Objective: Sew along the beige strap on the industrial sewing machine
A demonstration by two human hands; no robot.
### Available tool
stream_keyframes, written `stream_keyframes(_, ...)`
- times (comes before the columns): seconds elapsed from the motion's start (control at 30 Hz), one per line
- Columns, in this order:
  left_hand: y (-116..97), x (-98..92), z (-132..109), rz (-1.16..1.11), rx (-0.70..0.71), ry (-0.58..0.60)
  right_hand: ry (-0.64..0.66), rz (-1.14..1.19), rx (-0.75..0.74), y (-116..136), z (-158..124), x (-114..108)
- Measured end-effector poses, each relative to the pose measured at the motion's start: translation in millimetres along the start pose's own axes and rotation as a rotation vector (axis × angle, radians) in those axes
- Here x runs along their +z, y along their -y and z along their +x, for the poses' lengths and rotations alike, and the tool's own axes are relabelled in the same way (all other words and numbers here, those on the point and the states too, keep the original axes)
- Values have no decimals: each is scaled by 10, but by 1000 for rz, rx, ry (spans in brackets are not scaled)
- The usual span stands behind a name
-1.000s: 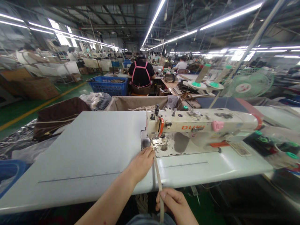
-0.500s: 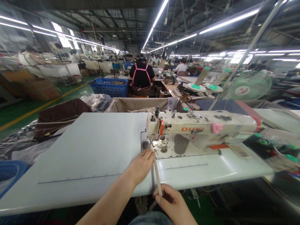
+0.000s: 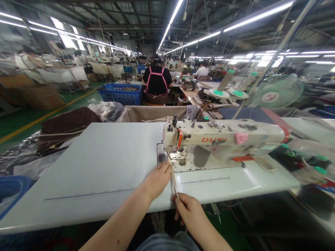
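Observation:
A narrow beige strip runs from the needle area of the white sewing machine toward the table's front edge. My left hand lies over the strip just in front of the presser foot, its fingers together and pressing on it. At the front edge my right hand pinches the strip between thumb and fingers. Between my hands the strip is stretched along the pale tabletop. The strip's end under the needle is hidden by my left fingers and the machine head.
Behind the table stands a beige fabric-lined bin. A brown bag and a blue basket are at the left. Thread cones and a green fan stand at the right. A person sits ahead, back turned.
My right hand has moved up the strip toward the table and my left hand, shortening the stretch between them. My left hand stays by the needle. The view has shifted slightly.

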State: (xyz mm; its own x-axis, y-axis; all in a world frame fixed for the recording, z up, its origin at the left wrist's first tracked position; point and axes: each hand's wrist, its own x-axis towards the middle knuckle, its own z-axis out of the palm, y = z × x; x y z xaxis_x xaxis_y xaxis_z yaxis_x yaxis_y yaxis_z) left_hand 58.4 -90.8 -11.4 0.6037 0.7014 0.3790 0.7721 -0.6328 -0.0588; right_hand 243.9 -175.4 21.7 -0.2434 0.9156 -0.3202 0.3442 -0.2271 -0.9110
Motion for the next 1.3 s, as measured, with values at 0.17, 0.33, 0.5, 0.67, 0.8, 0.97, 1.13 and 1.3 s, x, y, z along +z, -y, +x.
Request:
stream_keyframes(0.17, -5, -16, 0, 4, 1, 10, 122, 190, 80, -69, 12, 29)
stream_keyframes(0.33, -1, -26, 9, -3, 4, 7, 139, 324, -10, -181, -45, -35)
stream_keyframes(0.5, 3, -10, 0, -26, -19, 24, 238, 305, -34, -217, -125, -79)
stream_keyframes(0.67, -3, 6, -11, -23, -15, 34, 223, 273, -28, -255, -104, -75)
stream_keyframes(0.8, 4, 60, -33, -74, -71, 20, 232, 241, 36, -245, -91, -89)
stream_keyframes(0.97, 28, 134, -64, -186, -182, -23, 116, 232, 157, -292, -109, -53)
stream_keyframes(1.13, 47, 144, -69, -208, -183, -48, 113, 310, 228, -330, -158, -84)
stream_keyframes(1.3, 59, 123, -55, -177, -166, -48, -40, -411, -122, -108, -275, -239)
